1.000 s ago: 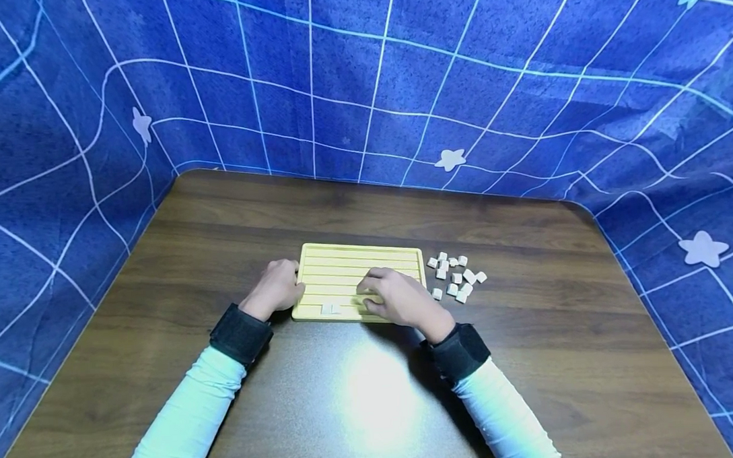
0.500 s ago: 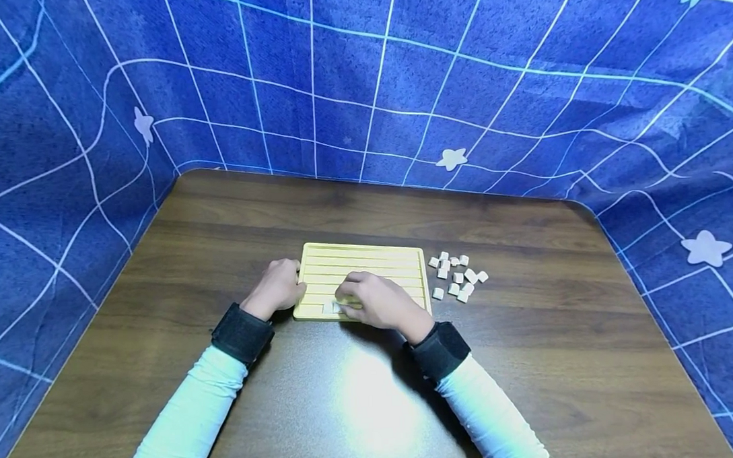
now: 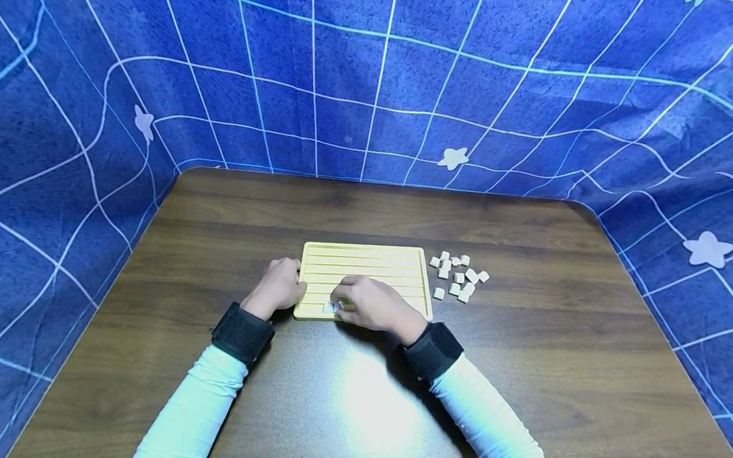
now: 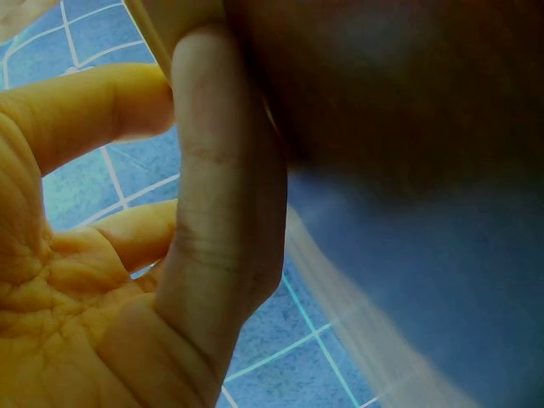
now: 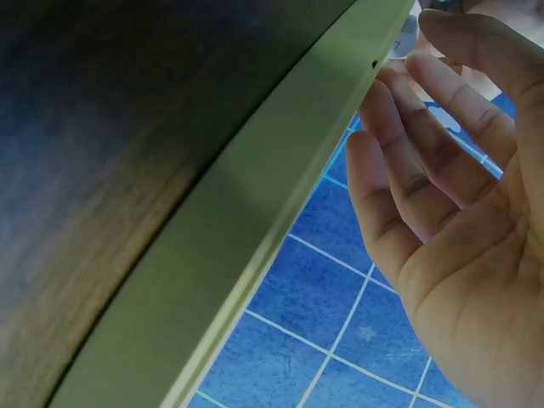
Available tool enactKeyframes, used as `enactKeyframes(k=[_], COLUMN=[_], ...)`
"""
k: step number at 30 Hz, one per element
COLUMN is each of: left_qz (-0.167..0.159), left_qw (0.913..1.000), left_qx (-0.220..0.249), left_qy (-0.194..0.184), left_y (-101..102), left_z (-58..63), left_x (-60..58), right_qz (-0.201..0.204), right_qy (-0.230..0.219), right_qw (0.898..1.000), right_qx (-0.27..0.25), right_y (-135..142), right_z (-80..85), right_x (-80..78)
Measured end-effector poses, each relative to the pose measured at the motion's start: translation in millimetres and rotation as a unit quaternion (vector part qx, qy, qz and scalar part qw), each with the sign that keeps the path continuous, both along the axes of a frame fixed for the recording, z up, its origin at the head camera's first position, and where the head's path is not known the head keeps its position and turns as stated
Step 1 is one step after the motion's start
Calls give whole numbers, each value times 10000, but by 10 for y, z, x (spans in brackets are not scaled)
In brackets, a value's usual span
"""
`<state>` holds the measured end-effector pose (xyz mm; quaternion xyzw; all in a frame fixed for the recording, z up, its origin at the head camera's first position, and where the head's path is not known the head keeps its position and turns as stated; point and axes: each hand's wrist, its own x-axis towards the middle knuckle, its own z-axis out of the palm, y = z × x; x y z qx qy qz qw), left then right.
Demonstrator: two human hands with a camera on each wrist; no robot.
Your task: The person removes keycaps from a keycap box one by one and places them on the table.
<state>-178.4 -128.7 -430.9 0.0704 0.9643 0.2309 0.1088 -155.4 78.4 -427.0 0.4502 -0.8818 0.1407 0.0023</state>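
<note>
A yellow ridged tray (image 3: 361,261) lies on the wooden table. My left hand (image 3: 276,286) grips its left edge, thumb and finger against the rim in the left wrist view. Over the tray's front row, my right hand (image 3: 375,304) has its thumb and fingertips close together. In the right wrist view a small whitish cube (image 5: 406,41) with a dark mark shows at those fingertips, pinched and partly hidden. Another white cube (image 3: 329,308) sits in the front groove, just left of the fingers.
Several loose white cubes (image 3: 455,288) are scattered on the table (image 3: 527,304) right of the tray. A blue curtain (image 3: 349,74) with grid lines and stars hangs behind and around the table.
My right hand has moved left along the tray's front row, up to the cubes lying there, then slowed. My left hand has stayed at the tray's left edge.
</note>
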Motion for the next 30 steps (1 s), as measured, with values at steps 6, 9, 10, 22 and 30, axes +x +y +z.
enactKeyframes(k=[6,9,10,22,30], left_qz=[22,37,31,-54,-149], left_qw=[10000,10000,10000,9999,9996], left_qx=[0,7,17,62,60], left_qy=[-57,-65,-61,75,242], left_y=[5,7,7,7,-1], left_z=[16,18,18,0,4], left_x=[5,2,1,-3,18], right_qz=[-25,-19,-9,-11,9], right_qy=[-70,-119,-121,-85,48], right_qw=[9998,9998,9998,9999,9998], right_qx=[189,158,140,131,-218], right_y=[-24,-32,-34,-35,10], right_z=[6,14,16,37,60], right_x=[-3,2,3,12,-5])
